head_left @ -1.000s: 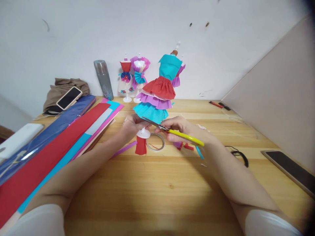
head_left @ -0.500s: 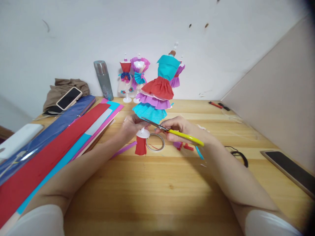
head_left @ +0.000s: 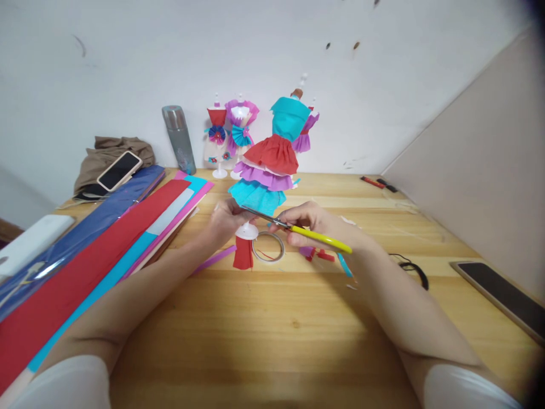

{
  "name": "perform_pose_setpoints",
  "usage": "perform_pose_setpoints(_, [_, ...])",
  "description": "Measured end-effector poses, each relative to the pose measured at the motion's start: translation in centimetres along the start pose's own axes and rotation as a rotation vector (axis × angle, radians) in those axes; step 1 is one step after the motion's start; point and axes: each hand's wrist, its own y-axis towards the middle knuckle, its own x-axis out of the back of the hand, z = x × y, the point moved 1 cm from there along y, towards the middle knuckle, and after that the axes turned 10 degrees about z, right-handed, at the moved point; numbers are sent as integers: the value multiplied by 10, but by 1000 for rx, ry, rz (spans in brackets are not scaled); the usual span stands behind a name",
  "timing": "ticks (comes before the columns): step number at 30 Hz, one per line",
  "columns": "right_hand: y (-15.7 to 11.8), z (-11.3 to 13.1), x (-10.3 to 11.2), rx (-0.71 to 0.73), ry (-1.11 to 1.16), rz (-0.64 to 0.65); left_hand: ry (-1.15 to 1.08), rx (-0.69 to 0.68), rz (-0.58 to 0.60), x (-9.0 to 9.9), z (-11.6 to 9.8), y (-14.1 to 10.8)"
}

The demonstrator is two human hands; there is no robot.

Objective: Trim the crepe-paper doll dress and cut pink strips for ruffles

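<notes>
A small dress form wears a tiered paper dress (head_left: pixel 272 153), with a blue top, then red, purple and blue ruffles; it leans to the right. My left hand (head_left: pixel 225 221) pinches the lower left edge of its blue bottom ruffle (head_left: pixel 258 196). In my right hand (head_left: pixel 310 218) is a pair of scissors (head_left: pixel 321 237) with yellow handles. Their blades lie along the hem just below the blue ruffle, tips reaching my left fingers. The form's white base (head_left: pixel 247 230) shows beneath. Whether the blades have paper between them is hard to make out.
Three smaller dressed forms, one a red-topped form (head_left: pixel 217 133), stand by the wall near a grey flask (head_left: pixel 179 139). Crepe paper sheets (head_left: pixel 102 267) lie at left. A tape roll (head_left: pixel 268 247), red paper (head_left: pixel 243 253) and scraps sit below my hands; a phone (head_left: pixel 498 295) lies at right.
The dress form and the scissors have shifted very slightly left. The scissor blades look a little more closed along the hem. Both hands keep their hold.
</notes>
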Motion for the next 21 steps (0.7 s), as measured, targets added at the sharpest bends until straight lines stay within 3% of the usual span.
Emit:
perform_pose_setpoints(12, [-2,0,-3,-17,94,-35,4,-25,-36,1,5,2])
perform_pose_setpoints(18, [-9,1,-4,-161,77,53,-34,35,44,2,4,0])
perform_pose_setpoints(21, [-8,1,-3,-124,29,71,-42,34,30,1,4,-2])
